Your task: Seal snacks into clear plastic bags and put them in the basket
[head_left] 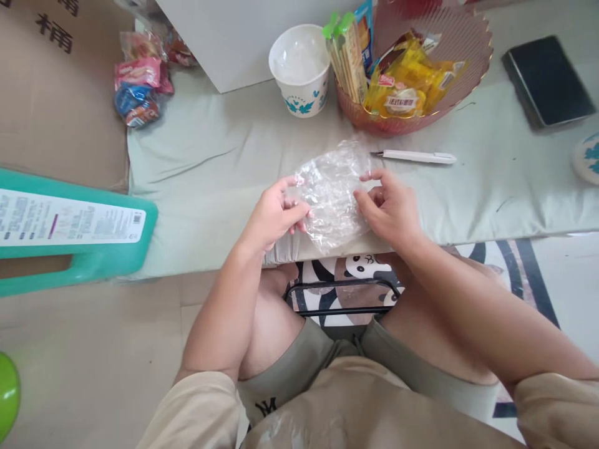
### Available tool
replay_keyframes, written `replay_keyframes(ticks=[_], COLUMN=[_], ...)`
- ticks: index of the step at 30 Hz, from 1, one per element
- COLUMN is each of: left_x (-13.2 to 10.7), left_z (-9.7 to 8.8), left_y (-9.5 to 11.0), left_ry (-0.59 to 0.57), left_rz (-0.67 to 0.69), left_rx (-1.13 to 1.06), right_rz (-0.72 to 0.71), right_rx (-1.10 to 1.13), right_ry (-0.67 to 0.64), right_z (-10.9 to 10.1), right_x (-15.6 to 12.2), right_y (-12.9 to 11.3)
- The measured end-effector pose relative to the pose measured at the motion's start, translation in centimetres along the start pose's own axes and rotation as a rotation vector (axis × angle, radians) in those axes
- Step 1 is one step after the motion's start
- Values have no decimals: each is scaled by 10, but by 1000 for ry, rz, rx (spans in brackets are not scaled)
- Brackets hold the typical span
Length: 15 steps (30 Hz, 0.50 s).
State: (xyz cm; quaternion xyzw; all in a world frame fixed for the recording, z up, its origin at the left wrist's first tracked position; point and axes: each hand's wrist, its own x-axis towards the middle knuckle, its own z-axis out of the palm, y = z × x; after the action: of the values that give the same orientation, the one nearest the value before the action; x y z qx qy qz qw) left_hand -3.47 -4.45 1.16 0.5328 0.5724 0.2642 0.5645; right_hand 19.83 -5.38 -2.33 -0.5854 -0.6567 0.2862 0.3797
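A crumpled clear plastic bag [333, 196] is stretched between my two hands over the front edge of the cloth-covered table [210, 206]. My left hand [276, 212] pinches its left side between thumb and fingers. On the right side, my right hand [390, 202] grips the plastic with curled fingers and thumb. Just beyond my right hand lies a white pen-shaped tool [416, 156] with a dark tip. Behind the bag stands a white paper cup [302, 81] with blue leaf prints and clear plastic inside.
A pink ribbed basket [472, 68] holds yellow snack packets and green-topped sticks. A black device [550, 81] lies at right. Wrapped snacks [140, 81], a cardboard box [65, 106] and a teal container [103, 265] are at left. A white box [224, 37] stands behind.
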Motion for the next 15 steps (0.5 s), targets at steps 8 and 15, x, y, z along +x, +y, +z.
replay_keyframes(ticks=[8,15], left_x=[-5,-26], left_z=[-2,27], left_y=[-11,11], left_ry=[297,251], left_rz=[197,681], left_rx=[626,815], right_rz=[-162,-423], right_rx=[-320,-349], right_ry=[109,9], right_z=[1,-8], right_x=[-1,-6], right_y=[12,3])
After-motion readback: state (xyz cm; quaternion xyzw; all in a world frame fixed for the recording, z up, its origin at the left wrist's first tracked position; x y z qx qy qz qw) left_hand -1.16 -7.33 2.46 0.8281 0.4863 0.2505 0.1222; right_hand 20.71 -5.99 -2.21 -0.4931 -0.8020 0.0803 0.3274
